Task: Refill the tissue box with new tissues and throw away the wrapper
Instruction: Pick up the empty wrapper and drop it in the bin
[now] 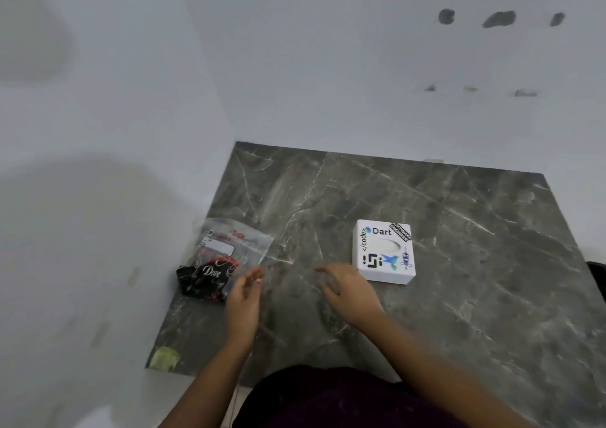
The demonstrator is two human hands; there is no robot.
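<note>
My left grip (244, 291) hovers open and empty over the dark marbled surface (459, 247), fingers loosely spread beside the clear plastic wrapper (234, 240). That wrapper lies flat by the left wall, with a black Dove packet (205, 278) at its near edge, perhaps tucked under it; blur hides the overlap. My right grip (347, 288) is also open and holds nothing, just short of the white tissue box (383, 252), which stands sticker-covered, oval slot up.
</note>
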